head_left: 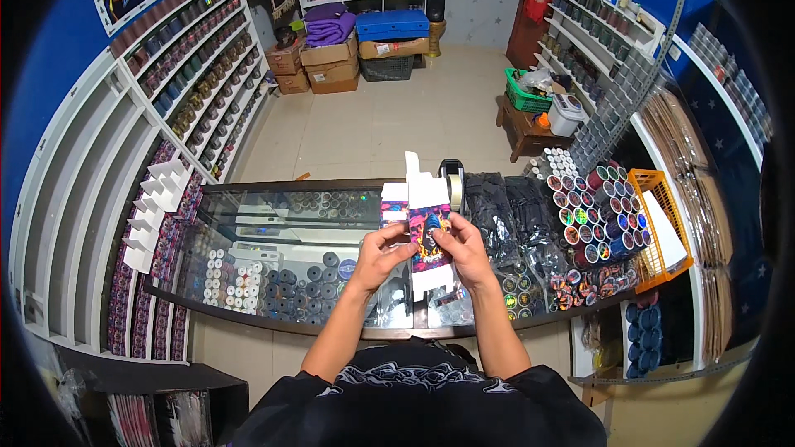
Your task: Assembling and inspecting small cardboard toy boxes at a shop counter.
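Both hands up over glass counter point(273, 199), sharing 1 small printed carton point(430, 236) w/ white flaps open top & bottom. Left hand point(379, 255) pinching carton's left edge, fingers curled, thumb on front. Right hand point(466, 250) gripping right edge, fingers closed round it. Carton upright, mid-frame, above counter's near edge. Far left: 5 folded white boxes point(153, 211) stacked along shelving. Behind carton: 1 tape dispenser point(451, 172). Right of that: 2 heaps of black bags point(505, 207), then round lidded tins point(596, 203), too many to count. Far right: 1 orange basket point(662, 232).
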The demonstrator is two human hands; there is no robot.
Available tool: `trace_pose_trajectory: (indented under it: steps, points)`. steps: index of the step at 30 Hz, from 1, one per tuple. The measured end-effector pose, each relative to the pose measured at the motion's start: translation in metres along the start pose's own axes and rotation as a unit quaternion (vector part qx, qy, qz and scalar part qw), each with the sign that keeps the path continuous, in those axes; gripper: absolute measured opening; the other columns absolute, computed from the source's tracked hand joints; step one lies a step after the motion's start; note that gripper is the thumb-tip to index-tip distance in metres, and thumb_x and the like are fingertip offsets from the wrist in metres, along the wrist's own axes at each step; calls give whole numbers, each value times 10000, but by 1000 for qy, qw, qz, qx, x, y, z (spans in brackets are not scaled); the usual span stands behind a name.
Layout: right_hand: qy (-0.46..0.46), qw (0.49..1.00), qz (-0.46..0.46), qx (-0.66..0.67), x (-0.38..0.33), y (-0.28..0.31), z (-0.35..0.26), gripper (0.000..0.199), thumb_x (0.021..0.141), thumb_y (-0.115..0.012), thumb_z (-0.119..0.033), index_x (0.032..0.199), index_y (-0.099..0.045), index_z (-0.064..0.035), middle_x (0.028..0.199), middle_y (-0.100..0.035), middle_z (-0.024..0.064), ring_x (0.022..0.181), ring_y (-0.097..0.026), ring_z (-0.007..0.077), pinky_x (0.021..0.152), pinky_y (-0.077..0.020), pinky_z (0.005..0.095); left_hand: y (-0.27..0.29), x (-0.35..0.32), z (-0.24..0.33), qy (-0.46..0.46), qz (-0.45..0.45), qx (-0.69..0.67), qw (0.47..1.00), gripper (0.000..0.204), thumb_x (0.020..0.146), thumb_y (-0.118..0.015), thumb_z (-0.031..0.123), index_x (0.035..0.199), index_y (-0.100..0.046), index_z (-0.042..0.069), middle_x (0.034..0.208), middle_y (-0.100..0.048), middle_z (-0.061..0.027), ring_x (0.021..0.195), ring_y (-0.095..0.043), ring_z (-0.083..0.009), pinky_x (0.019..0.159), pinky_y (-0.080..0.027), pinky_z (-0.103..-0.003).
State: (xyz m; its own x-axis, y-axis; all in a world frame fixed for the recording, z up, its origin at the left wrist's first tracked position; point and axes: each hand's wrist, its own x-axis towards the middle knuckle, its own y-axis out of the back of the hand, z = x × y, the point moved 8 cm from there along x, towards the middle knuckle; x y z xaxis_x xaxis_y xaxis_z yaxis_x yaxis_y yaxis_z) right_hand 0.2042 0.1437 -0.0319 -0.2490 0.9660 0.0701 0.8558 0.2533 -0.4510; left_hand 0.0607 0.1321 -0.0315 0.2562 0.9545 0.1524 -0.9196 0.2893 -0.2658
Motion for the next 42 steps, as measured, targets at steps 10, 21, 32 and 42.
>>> trace_pose_trajectory:
  steps: [10,21,32,42]
  points:
    - [-17,997,40,-60,1,6,7,381,813,-749,-98,1135,-595,35,990,-664,56,855,-613,84,769,-504,227,13,-2,-19,32,5,-81,996,249,867,-643,63,1101,-643,-22,1031,-669,-62,930,-600,-104,836,-472,-242]
    - [-15,996,60,-70,-3,15,8,339,812,-741,-57,1104,-627,73,963,-673,71,850,-617,84,757,-501,208,32,-4,-12,-47,106,-13,993,152,844,-677,-30,990,-648,-56,902,-680,-80,798,-636,-106,738,-537,-241]
    - [-4,990,83,-114,-6,23,3,192,799,-718,3,986,-697,45,873,-706,95,764,-651,107,718,-535,235,32,-4,-5,-24,103,52,993,110,824,-711,-6,917,-671,-51,812,-676,-58,725,-616,-77,659,-509,-213]
    - [33,984,67,-159,-5,12,-12,74,818,-709,-29,859,-700,32,748,-674,56,647,-609,92,605,-498,224,36,-8,-3,-61,149,58,985,71,818,-723,8,856,-677,-30,767,-675,-45,670,-589,-59,610,-474,-200]
